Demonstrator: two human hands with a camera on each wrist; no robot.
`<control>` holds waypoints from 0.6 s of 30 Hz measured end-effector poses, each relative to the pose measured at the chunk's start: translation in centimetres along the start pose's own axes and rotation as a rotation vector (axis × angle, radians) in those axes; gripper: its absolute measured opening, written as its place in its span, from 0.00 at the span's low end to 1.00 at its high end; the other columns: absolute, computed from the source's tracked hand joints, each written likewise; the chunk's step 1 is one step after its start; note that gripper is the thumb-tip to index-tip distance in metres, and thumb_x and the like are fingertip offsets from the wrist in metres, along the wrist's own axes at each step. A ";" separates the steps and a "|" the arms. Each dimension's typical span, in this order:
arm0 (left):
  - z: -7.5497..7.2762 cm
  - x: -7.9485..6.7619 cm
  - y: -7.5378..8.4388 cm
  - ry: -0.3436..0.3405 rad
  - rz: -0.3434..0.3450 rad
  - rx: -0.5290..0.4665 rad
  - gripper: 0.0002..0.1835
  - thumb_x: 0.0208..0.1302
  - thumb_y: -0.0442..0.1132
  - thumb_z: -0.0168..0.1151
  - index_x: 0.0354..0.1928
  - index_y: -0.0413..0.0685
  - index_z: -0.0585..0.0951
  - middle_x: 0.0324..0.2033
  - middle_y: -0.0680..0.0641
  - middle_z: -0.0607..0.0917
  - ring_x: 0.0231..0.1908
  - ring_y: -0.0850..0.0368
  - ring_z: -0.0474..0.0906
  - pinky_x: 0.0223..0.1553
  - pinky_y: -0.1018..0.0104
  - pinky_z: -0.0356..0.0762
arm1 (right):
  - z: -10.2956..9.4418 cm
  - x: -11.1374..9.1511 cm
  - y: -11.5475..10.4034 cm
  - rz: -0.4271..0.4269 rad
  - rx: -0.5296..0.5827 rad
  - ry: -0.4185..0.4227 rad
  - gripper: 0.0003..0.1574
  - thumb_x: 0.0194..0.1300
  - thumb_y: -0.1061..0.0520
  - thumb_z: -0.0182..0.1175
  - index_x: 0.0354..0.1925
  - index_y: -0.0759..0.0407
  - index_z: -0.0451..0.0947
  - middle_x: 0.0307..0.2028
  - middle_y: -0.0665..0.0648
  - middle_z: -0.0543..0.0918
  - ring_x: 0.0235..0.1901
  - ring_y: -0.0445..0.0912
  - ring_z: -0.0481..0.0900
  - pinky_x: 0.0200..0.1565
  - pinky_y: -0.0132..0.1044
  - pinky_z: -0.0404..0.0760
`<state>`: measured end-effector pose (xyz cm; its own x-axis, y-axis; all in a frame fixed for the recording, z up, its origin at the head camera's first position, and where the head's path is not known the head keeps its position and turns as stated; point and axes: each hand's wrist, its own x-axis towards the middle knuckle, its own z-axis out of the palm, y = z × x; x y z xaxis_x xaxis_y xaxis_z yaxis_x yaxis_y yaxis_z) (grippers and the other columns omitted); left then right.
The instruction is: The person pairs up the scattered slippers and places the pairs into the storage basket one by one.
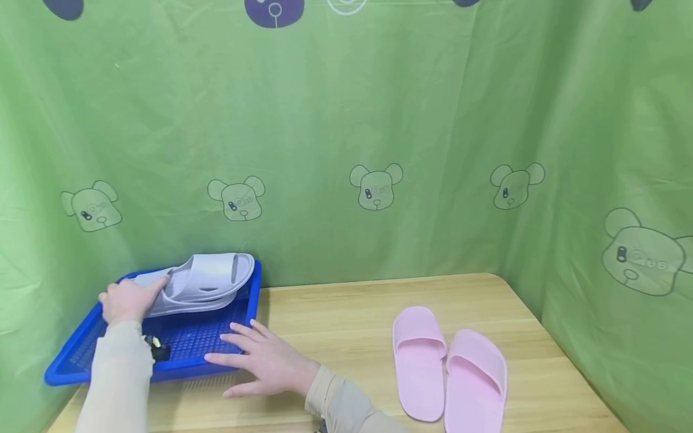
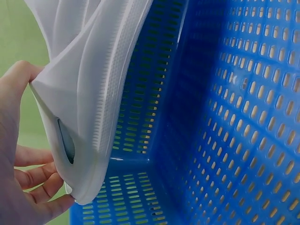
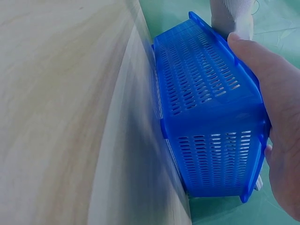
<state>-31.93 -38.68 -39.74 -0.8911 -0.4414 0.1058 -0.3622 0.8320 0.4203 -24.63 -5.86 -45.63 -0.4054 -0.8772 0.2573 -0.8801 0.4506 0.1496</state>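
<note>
In the head view, a pair of pale grey slippers (image 1: 213,270) lies pressed together along the back of a blue plastic basket (image 1: 192,340). My left hand (image 1: 130,297) grips them at their left end, thumb on the near side. The left wrist view shows the thumb and fingers around the edge of a grey slipper (image 2: 89,93), beside the basket's slotted wall. My right hand (image 1: 265,358) is spread over the basket's near right corner, fingers apart and holding nothing. Seen from the right wrist, it is beside the basket's rim (image 3: 255,77); whether it touches is unclear.
Two pink slippers (image 1: 419,379) lie side by side on the wooden table (image 1: 335,319), to the right of the basket. A green curtain (image 1: 422,108) with bear-face prints hangs behind and along both sides. The basket stands at the table's left edge.
</note>
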 end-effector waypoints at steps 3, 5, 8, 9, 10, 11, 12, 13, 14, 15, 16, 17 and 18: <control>0.2 0.0 -0.2 0.003 -0.006 0.002 0.58 0.56 0.77 0.47 0.57 0.19 0.69 0.55 0.17 0.67 0.51 0.23 0.62 0.45 0.40 0.65 | 0.0 0.0 0.0 0.002 -0.001 -0.003 0.46 0.65 0.21 0.40 0.75 0.25 0.38 0.77 0.48 0.53 0.78 0.48 0.43 0.76 0.49 0.43; 0.3 0.1 -0.2 0.007 -0.009 0.002 0.58 0.56 0.77 0.47 0.58 0.19 0.68 0.55 0.17 0.67 0.51 0.23 0.62 0.45 0.40 0.66 | 0.0 0.0 0.0 0.003 0.001 -0.003 0.46 0.65 0.21 0.40 0.75 0.25 0.37 0.77 0.48 0.52 0.78 0.48 0.42 0.77 0.49 0.43; 0.4 0.2 -0.3 0.003 -0.014 0.008 0.59 0.55 0.78 0.46 0.58 0.20 0.68 0.55 0.16 0.66 0.51 0.22 0.62 0.45 0.39 0.67 | 0.0 0.0 0.0 0.002 0.006 0.002 0.46 0.65 0.21 0.40 0.75 0.25 0.38 0.76 0.49 0.53 0.78 0.48 0.42 0.76 0.50 0.43; 0.4 0.2 -0.3 0.000 -0.016 0.011 0.59 0.55 0.78 0.46 0.59 0.20 0.68 0.55 0.16 0.66 0.51 0.22 0.62 0.45 0.39 0.67 | 0.0 0.0 0.0 0.002 0.008 0.004 0.46 0.65 0.21 0.40 0.75 0.25 0.38 0.76 0.49 0.53 0.78 0.48 0.42 0.76 0.50 0.43; 0.5 0.2 -0.3 -0.003 -0.019 0.014 0.60 0.54 0.79 0.46 0.59 0.20 0.67 0.55 0.16 0.66 0.52 0.22 0.62 0.45 0.39 0.68 | 0.0 0.0 0.0 0.001 0.009 0.008 0.46 0.65 0.21 0.40 0.75 0.25 0.39 0.76 0.49 0.54 0.78 0.48 0.42 0.76 0.50 0.44; 0.5 0.2 -0.3 -0.007 -0.022 0.017 0.60 0.54 0.79 0.46 0.59 0.20 0.67 0.56 0.16 0.66 0.52 0.22 0.62 0.45 0.39 0.68 | 0.0 0.0 0.0 0.000 0.009 0.010 0.46 0.65 0.22 0.41 0.75 0.25 0.39 0.76 0.49 0.54 0.78 0.48 0.42 0.76 0.50 0.44; 0.5 0.2 -0.3 -0.011 -0.025 0.020 0.60 0.54 0.79 0.46 0.60 0.21 0.67 0.56 0.16 0.65 0.52 0.22 0.62 0.44 0.38 0.69 | 0.0 0.0 0.0 -0.001 0.010 0.012 0.46 0.65 0.22 0.41 0.75 0.25 0.39 0.76 0.49 0.54 0.78 0.48 0.42 0.76 0.50 0.44; 0.5 0.2 -0.4 -0.015 -0.029 0.021 0.60 0.54 0.79 0.46 0.60 0.21 0.66 0.56 0.16 0.65 0.52 0.22 0.62 0.44 0.38 0.69 | 0.0 0.0 0.0 -0.001 0.012 0.012 0.46 0.65 0.22 0.41 0.75 0.25 0.39 0.76 0.49 0.54 0.78 0.48 0.42 0.76 0.50 0.44; 0.5 0.2 -0.4 -0.019 -0.032 0.022 0.61 0.54 0.79 0.46 0.60 0.21 0.66 0.56 0.16 0.65 0.52 0.21 0.62 0.45 0.38 0.69 | 0.0 0.0 0.0 -0.002 0.010 0.012 0.46 0.65 0.22 0.41 0.75 0.25 0.39 0.76 0.49 0.55 0.78 0.48 0.42 0.76 0.50 0.44; 0.5 0.2 -0.4 -0.023 -0.035 0.022 0.61 0.54 0.79 0.46 0.61 0.20 0.66 0.56 0.16 0.65 0.53 0.21 0.61 0.45 0.38 0.69 | 0.1 0.0 0.0 -0.003 0.010 0.011 0.46 0.65 0.22 0.41 0.75 0.25 0.39 0.76 0.49 0.55 0.78 0.48 0.42 0.76 0.50 0.44; 0.5 0.1 -0.4 -0.027 -0.037 0.023 0.61 0.54 0.79 0.46 0.61 0.21 0.65 0.57 0.16 0.64 0.53 0.21 0.61 0.45 0.37 0.69 | 0.1 0.0 0.0 -0.003 0.008 0.010 0.46 0.65 0.22 0.41 0.75 0.25 0.39 0.76 0.49 0.55 0.78 0.48 0.42 0.76 0.50 0.44; 0.5 0.1 -0.4 -0.034 -0.041 0.025 0.61 0.54 0.79 0.46 0.61 0.21 0.65 0.57 0.16 0.64 0.53 0.21 0.61 0.46 0.37 0.70 | 0.1 0.1 0.0 -0.003 0.008 0.007 0.46 0.65 0.22 0.40 0.75 0.25 0.39 0.76 0.49 0.55 0.78 0.47 0.42 0.76 0.50 0.44; 0.5 0.1 -0.5 -0.040 -0.046 0.026 0.61 0.54 0.79 0.46 0.62 0.21 0.65 0.57 0.16 0.64 0.54 0.21 0.61 0.46 0.37 0.70 | 0.1 0.1 0.0 -0.003 0.007 0.005 0.45 0.65 0.22 0.40 0.75 0.25 0.39 0.76 0.49 0.55 0.78 0.47 0.42 0.76 0.50 0.44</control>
<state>-31.99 -38.91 -40.40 -0.8834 -0.4659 0.0504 -0.4095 0.8197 0.4005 -24.70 -5.91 -45.74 -0.4015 -0.8777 0.2617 -0.8830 0.4468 0.1437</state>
